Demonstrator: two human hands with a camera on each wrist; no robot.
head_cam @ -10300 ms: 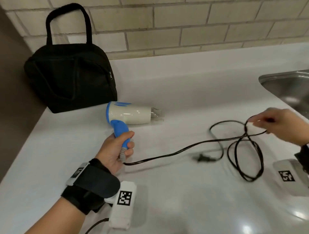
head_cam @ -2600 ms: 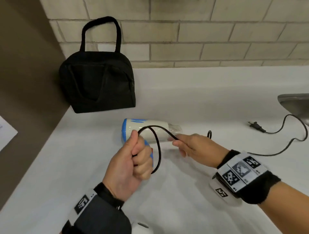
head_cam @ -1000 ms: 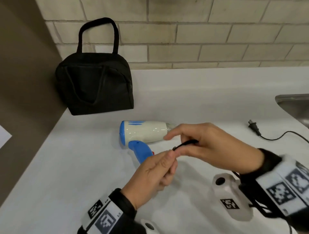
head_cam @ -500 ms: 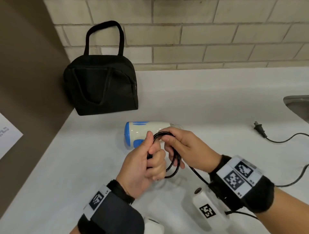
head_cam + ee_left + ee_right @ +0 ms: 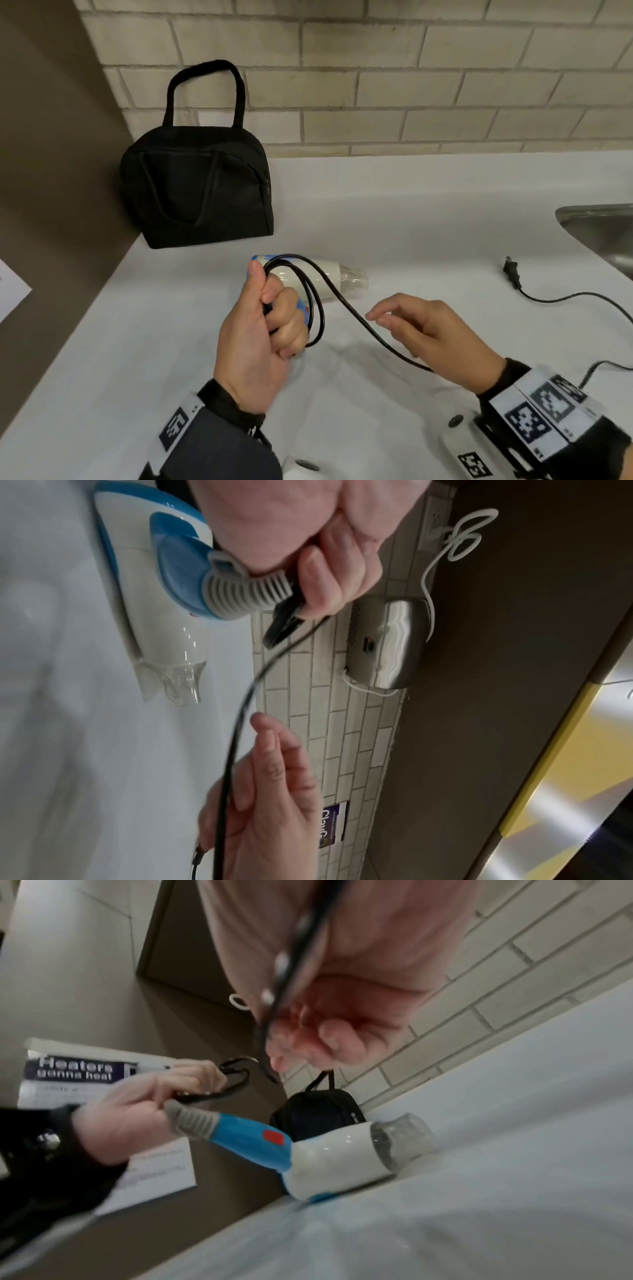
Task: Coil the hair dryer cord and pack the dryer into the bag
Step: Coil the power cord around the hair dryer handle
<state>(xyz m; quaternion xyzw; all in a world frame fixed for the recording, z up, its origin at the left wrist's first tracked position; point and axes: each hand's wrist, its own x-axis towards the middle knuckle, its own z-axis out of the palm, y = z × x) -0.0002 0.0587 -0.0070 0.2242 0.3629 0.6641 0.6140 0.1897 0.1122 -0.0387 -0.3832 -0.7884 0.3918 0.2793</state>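
Left hand (image 5: pixel 255 339) is fisted tight around a couple of cord (image 5: pixel 356 317) loops, thumb up, just above the dryer's blue handle. Right hand (image 5: pixel 433 337) sits loose beside it, fingers relaxed and half open, with the cord running under the palm; can't tell if it's actually gripping it.

The hair dryer (image 5: pixel 327 279) lies on its side on the white counter (image 5: pixel 411 212), long axis running left to right, clear nozzle pointing right toward the sink (image 5: pixel 596 222). Glossy white plastic barrel, ribbed grey strain relief at the handle's end.

The thin black cord trails off to the right, two-prong plug (image 5: pixel 511 274) lying flat, well apart from the hands.

The soft black fabric bag (image 5: pixel 198 185) stands upright behind the dryer, against the tile wall (image 5: pixel 376 78), handles up.
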